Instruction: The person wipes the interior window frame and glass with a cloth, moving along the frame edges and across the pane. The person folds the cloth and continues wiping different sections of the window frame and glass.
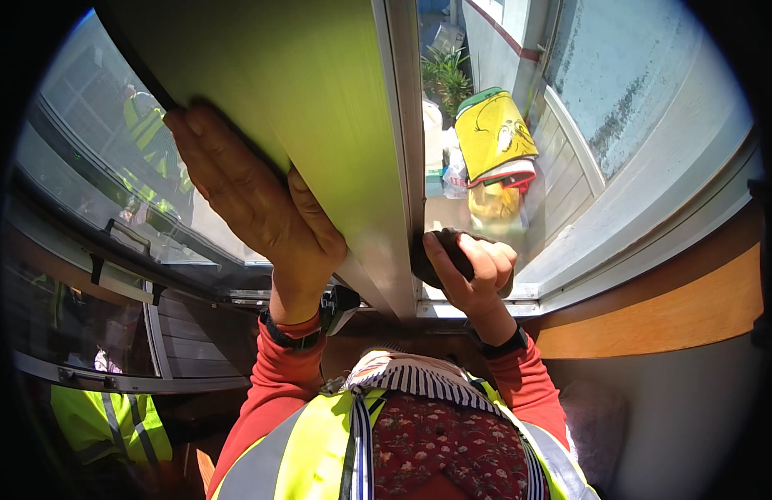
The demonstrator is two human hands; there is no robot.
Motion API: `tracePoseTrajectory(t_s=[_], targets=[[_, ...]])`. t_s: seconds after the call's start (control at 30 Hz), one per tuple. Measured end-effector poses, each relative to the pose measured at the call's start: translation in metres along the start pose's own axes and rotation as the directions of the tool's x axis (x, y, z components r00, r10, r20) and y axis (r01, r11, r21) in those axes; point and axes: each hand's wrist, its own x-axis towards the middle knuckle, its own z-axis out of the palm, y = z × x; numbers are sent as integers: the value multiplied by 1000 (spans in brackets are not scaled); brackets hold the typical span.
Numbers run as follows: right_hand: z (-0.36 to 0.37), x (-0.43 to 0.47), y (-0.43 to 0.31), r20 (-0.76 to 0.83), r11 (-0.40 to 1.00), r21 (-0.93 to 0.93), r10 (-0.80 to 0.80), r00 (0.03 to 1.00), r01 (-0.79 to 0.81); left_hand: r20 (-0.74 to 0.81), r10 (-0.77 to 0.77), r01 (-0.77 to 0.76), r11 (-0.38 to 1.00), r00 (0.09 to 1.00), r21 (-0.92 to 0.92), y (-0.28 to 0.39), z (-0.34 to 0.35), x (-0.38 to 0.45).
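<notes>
A broad metal door or window frame (336, 125) runs upward before me, tinted yellow-green by reflected light. My left hand (254, 187) lies flat along its left edge, fingers extended and thumb apart on its face. Right of the frame, my right hand (476, 269) grips a dark cloth (445, 250) bunched against the glass pane, close to the frame's right edge. Dark bands with a device circle both wrists. Beyond the pane show a yellow printed fabric item (495, 134) and a green plant (448, 75).
Glass panels with metal rails and a handle (129, 234) stand at the left, showing figures in high-visibility vests. Another vest (111, 425) appears lower left. An orange wooden trim (661, 306) curves along the right, below the white window frame (642, 225).
</notes>
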Motion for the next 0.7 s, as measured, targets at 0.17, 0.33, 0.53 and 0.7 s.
tracePoseTrajectory(t_s=[0.17,0.33,0.53,0.7], targets=[[-14,-51,18,120,997,21,-76,990,74,-22,-32,32,999,999,-11,0,3,0],[-32,-59,43,103,999,30,39,994,-42,-34,-18,17,1000,999,-9,1,3,2],[-54,-18,83,-157,905,-186,357,921,-383,-6,-46,46,999,999,-2,3,1,2],[-46,-1,100,-278,893,-235,316,907,-383,-16,-66,66,998,998,-20,4,0,1]])
